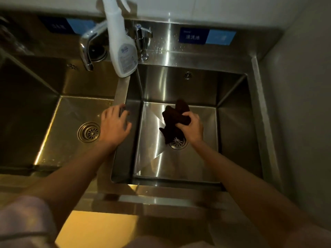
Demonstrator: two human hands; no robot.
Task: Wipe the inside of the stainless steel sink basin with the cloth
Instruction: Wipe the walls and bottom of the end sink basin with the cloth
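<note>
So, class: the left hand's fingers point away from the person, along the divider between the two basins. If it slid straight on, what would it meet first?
Probably the white spray bottle standing at the divider's far end; the left hand has bare steel before it, though depth is uncertain.

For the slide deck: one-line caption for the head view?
Right hand grips dark cloth above right sink basin drain; left hand rests on the divider.

White tiled wall (223,8) behind the steel backsplash (170,33), which carries blue labels (207,36); grey side wall (304,86) at right; dim, warm lighting.
</note>
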